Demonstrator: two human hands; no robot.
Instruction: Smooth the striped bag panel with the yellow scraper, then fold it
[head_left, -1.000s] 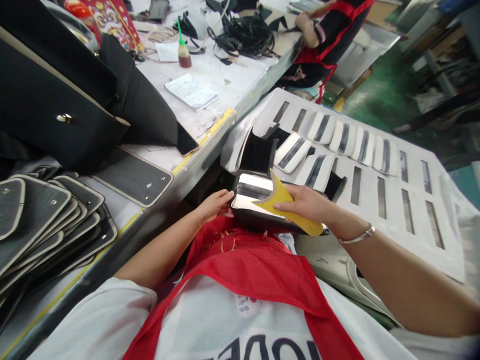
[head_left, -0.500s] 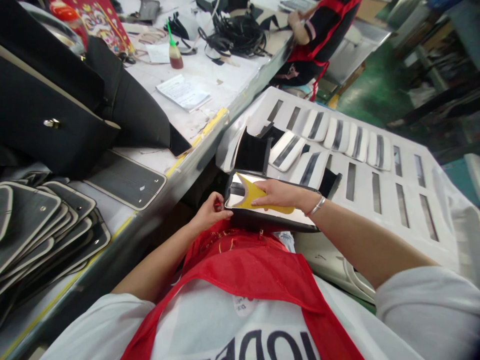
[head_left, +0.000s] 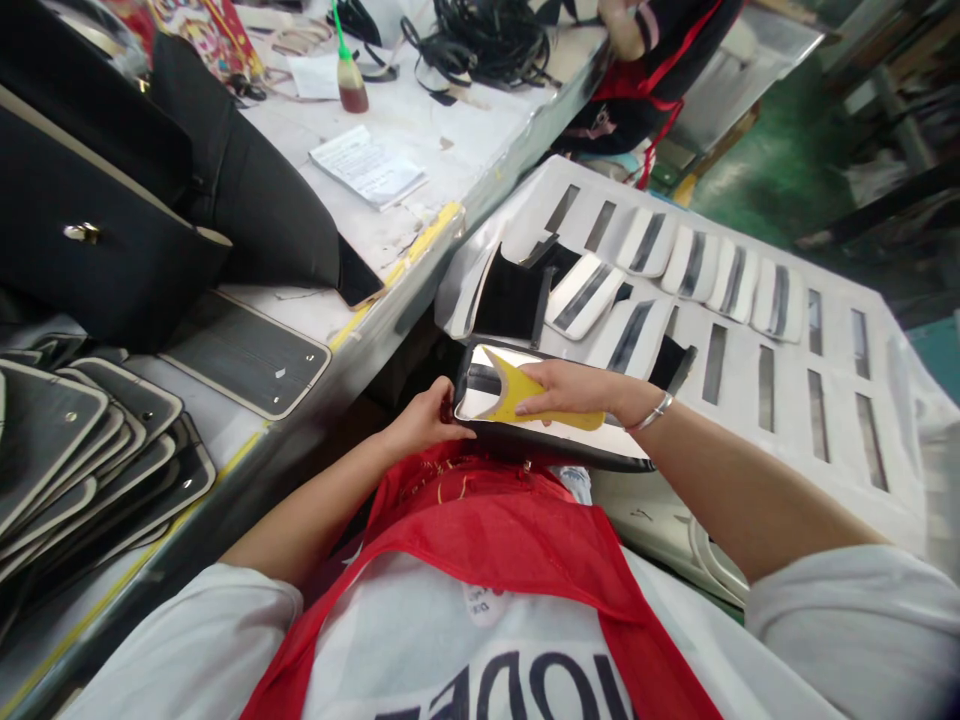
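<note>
Fingers of the right hand [head_left: 574,388] hold a yellow card [head_left: 504,388]. Just under them is a black case [head_left: 544,443] with a white top. The left hand [head_left: 429,415] bends its fingers by the case's end; I can't tell if they grip.

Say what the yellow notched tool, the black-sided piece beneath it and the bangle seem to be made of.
Yellow notched tool: probably plastic, smooth satin; thin, evenly coloured.
Black-sided piece: sides look like leather or imitation leather, with a soft sheen; the white top might be paper or coated backing, as it looks flat and bright.
Bangle: likely polished metal, silvery with bright glints.
</note>
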